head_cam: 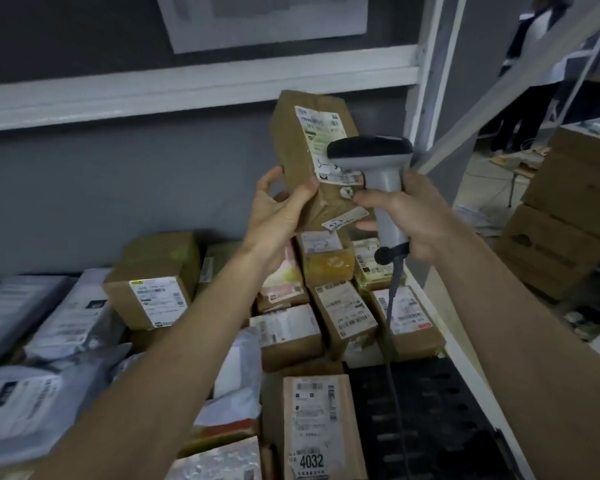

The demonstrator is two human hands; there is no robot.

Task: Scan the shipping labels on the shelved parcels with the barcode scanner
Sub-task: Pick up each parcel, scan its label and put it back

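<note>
My left hand (280,206) grips the lower end of a long brown cardboard parcel (298,140) and holds it upright above the shelf. A white shipping label (321,133) runs down the side that faces me. My right hand (409,213) grips the handle of a grey barcode scanner (378,161). The scanner's dark head sits right in front of the label's lower half and hides part of it. A grey cable (390,306) hangs from the handle.
Several labelled cardboard parcels (343,313) and grey plastic mailers (49,334) crowd the shelf below. A box marked 4032 (314,427) lies nearest. A white shelf beam (187,88) crosses above, an upright post (430,81) stands right. Stacked cartons (568,209) and a person (534,64) are beyond.
</note>
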